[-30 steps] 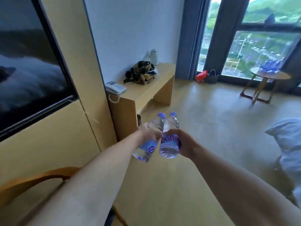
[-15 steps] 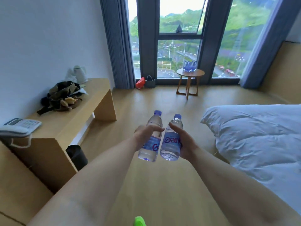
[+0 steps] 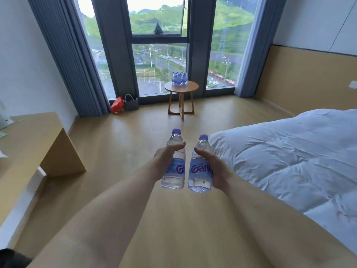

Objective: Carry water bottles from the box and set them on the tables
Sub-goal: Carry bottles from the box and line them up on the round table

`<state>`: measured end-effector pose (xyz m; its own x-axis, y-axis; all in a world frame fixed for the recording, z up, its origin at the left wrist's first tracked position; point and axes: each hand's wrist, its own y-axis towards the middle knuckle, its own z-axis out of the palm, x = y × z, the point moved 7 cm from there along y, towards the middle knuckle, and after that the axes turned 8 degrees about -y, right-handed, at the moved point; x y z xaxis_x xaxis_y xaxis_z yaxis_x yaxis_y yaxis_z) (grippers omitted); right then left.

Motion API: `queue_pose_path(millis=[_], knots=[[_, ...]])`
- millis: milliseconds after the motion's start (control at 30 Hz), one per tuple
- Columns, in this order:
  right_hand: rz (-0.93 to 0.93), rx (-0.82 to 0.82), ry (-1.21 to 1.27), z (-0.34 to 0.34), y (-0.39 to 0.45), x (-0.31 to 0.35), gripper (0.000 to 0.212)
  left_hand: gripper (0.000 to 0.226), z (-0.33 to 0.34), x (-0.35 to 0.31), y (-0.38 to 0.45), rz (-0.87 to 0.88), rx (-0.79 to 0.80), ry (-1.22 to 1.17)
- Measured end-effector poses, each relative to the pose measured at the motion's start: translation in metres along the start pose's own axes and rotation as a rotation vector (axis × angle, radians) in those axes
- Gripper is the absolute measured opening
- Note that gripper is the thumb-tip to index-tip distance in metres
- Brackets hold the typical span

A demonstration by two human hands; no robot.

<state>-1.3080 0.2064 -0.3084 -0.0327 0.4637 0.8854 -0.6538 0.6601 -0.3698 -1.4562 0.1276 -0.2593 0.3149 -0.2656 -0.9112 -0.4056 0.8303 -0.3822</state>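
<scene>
Head view, both arms extended over the floor [image 3: 123,144]. My left hand [image 3: 166,156] grips the left bottle [image 3: 173,167] round its upper body, thumb laid across the shoulder; my right hand [image 3: 212,165] grips the right bottle [image 3: 200,167] the same way. Both bottles stand nearly upright, just beside each other with a narrow gap between them, purple caps up. The fingers of each hand wrap behind the bottles and are hidden; only the thumbs and the backs of the hands show. The label lettering is cut off by the curve of each bottle, so I cannot read the whole word.

Landmark: the round counter [image 3: 181,88], beyond the held bottles and before the window [image 3: 159,45]. On its top stands a cluster of bottles [image 3: 179,78], packed too tightly to count. Left of the round counter, on the floor by the curtain [image 3: 65,55], lie a red bag [image 3: 116,105] and a dark basket [image 3: 131,103]. Farther left and nearer me runs a long wooden counter [image 3: 29,144], cut off by the frame edge; the pale items on it are only partly in view and I cannot identify them. Right of the round counter and nearer me, the bed [image 3: 289,155] with white bedding runs out of frame.
</scene>
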Motion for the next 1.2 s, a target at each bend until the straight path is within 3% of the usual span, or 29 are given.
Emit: queue_pose_path(millis=[100, 233, 400, 633, 733, 1100, 1200], knots=[[0.000, -0.017, 0.002, -0.023, 0.051, 0.020, 0.066, 0.074, 0.015, -0.014, 0.061, -0.001, 0.023, 0.009], [-0.008, -0.026, 0.065, -0.057, 0.127, 0.049, 0.084, 0.077, 0.038, -0.026, 0.146, -0.021, 0.052, 0.011], [-0.008, 0.050, 0.192, -0.102, 0.230, 0.103, 0.066, 0.070, 0.068, -0.054, 0.261, -0.049, -0.003, -0.005], [0.080, 0.078, 0.192, -0.154, 0.352, 0.184, 0.079, 0.075, 0.108, -0.115, 0.391, -0.084, -0.059, -0.054], [0.056, 0.107, 0.149, -0.165, 0.396, 0.211, 0.065, 0.063, 0.113, -0.132, 0.433, -0.096, -0.038, -0.090], [0.102, -0.036, 0.020, -0.185, 0.635, 0.277, 0.064, 0.074, 0.072, -0.197, 0.687, -0.114, 0.012, -0.073], [0.091, -0.069, -0.004, -0.181, 0.702, 0.309, 0.072, 0.057, 0.064, -0.233, 0.757, -0.139, 0.091, -0.121]])
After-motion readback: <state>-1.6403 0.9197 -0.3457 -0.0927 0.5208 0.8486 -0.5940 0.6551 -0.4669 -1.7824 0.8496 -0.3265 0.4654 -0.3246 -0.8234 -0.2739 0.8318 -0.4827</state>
